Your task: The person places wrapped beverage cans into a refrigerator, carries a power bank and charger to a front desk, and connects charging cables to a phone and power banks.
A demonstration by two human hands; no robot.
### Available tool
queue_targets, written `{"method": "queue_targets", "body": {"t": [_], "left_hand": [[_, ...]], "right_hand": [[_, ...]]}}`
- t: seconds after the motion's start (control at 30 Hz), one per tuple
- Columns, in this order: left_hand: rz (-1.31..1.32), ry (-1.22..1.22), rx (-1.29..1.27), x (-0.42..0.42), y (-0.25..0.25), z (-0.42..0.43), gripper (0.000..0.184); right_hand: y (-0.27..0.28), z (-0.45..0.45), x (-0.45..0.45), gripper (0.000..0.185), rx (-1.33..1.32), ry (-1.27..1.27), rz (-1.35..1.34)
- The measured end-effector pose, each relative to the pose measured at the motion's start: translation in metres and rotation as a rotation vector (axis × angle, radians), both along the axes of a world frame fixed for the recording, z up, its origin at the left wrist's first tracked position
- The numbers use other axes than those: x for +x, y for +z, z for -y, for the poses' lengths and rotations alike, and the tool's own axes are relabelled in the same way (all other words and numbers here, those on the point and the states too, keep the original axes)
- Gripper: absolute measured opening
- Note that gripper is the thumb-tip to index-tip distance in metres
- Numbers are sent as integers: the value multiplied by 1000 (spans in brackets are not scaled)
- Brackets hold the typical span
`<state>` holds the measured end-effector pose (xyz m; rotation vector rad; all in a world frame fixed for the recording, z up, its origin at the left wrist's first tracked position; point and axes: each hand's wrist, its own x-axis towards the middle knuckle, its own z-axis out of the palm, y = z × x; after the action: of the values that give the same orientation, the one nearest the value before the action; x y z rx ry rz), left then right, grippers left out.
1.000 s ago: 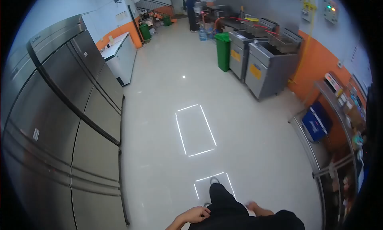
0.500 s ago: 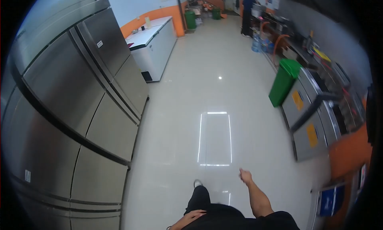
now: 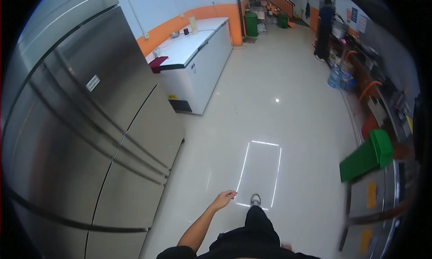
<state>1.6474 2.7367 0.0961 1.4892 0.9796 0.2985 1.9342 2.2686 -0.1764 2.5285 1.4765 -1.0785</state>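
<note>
My left hand [image 3: 223, 199] is stretched out in front of my body above the glossy floor [image 3: 216, 137]. Its fingers are loosely bent and a little apart, with nothing in them. Only a small part of my right hand [image 3: 286, 247] shows beside my right thigh, its fingers hidden. Neither hand touches anything I can see. One shoe [image 3: 255, 199] shows ahead of my dark trousers [image 3: 261, 225].
Tall steel refrigerators [image 3: 94, 124] line the left, before a white chest freezer [image 3: 198, 52] bearing a dark red cloth [image 3: 157, 64]. A green bin [image 3: 369, 155] and counters stand at right. Farther on are water bottles [image 3: 334, 77] and a person [image 3: 325, 29] at the counter.
I have moved forward and my view has turned left. My left hand has swung from my waist out to the front; my right hand has swung back. The other foot is now in front.
</note>
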Motion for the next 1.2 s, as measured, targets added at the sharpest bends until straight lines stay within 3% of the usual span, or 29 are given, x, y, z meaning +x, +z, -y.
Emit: {"method": "queue_targets", "body": {"t": [0.03, 0.1, 0.17, 0.2, 0.23, 0.3, 0.37, 0.4, 0.43, 0.47, 0.5, 0.53, 0.57, 0.67, 0.7, 0.73, 0.77, 0.8, 0.83, 0.87, 0.9, 0.93, 1.0, 1.07, 1.13, 1.17, 1.2], "left_hand": [[-29, 51, -24, 17, -25, -49, 37], [-277, 216, 156, 13, -93, -117, 37], [-638, 310, -36, 0, -115, -156, 44], [-631, 372, -102, -9, -125, -169, 40], [-490, 562, -510, -24, -135, -173, 37], [-459, 609, -660, -38, -108, -178, 36], [-421, 778, -754, -48, -130, -200, 27], [-742, 118, -353, -66, -143, -214, 29], [-981, -556, 82, -70, -157, -233, 30], [-976, -513, 58, -58, -154, -257, 29], [-976, -480, 27, -55, -147, -278, 27], [-976, -438, 20, -51, -146, -316, 25], [-970, -384, 37, -36, -151, -381, 24], [-939, -274, 16, 4, -154, -511, 20], [-1036, -373, 21, 22, -162, -581, 27], [-883, 242, -92, 41, -166, -644, 26], [-769, 456, 45, 66, -148, -714, 30], [-628, 625, -23, 109, -86, -793, 32], [-490, 676, 142, 132, -68, -859, 33], [-345, 721, 159, 158, -34, -926, 31], [-336, 683, 299, 172, -27, -989, 30], [-324, 650, 424, 189, -20, -1042, 29], [-123, 773, 470, 231, 43, -1129, 24], [-41, 908, 501, 254, 54, -1189, 21], [66, 1018, 534, 272, 71, -1242, 17], [45, 1025, 532, 271, 85, -1259, 18], [35, 1043, 518, 275, 96, -1273, 18]], "right_hand": [[22, -46, 11, 37, -217, -187, -90], [45, -135, 49, 35, -348, -343, -108], [61, -226, 93, 32, -386, -416, -108], [67, -274, 117, 31, -384, -437, -105], [69, -320, 138, 30, -385, -452, -106], [56, -411, 188, 28, -337, -487, -105], [-1, -531, 255, 27, -106, -504, -120], [-54, -600, 296, 26, 107, -473, -143], [5, -719, 313, 27, 71, -560, -234], [28, -817, 332, 26, 189, -562, -237], [95, -911, 343, 14, 244, -586, -407], [168, -992, 322, 15, 508, -728, -557], [210, -1067, 315, 16, 553, -752, -619], [225, -1183, 309, 17, 579, -603, -612], [221, -1214, 310, 18, 582, -519, -586], [213, -1235, 314, 18, 497, -527, -561], [191, -1241, 317, 18, 408, -538, -539], [147, -1242, 326, 18, 393, -521, -456], [120, -1242, 332, 18, 316, -578, -384], [24, -1228, 362, 20, 244, -335, -268], [54, -1243, 360, 19, -49, -496, -250], [48, -1274, 376, 19, -92, -536, -136], [19, -1290, 423, 20, -208, -590, 119], [-9, -1364, 452, 21, -261, -647, 330], [25, -1484, 478, 25, 25, 435, 309], [24, -1553, 485, 18, -18, -378, -98], [-18, -1614, 507, 12, 324, -133, 14]]}}
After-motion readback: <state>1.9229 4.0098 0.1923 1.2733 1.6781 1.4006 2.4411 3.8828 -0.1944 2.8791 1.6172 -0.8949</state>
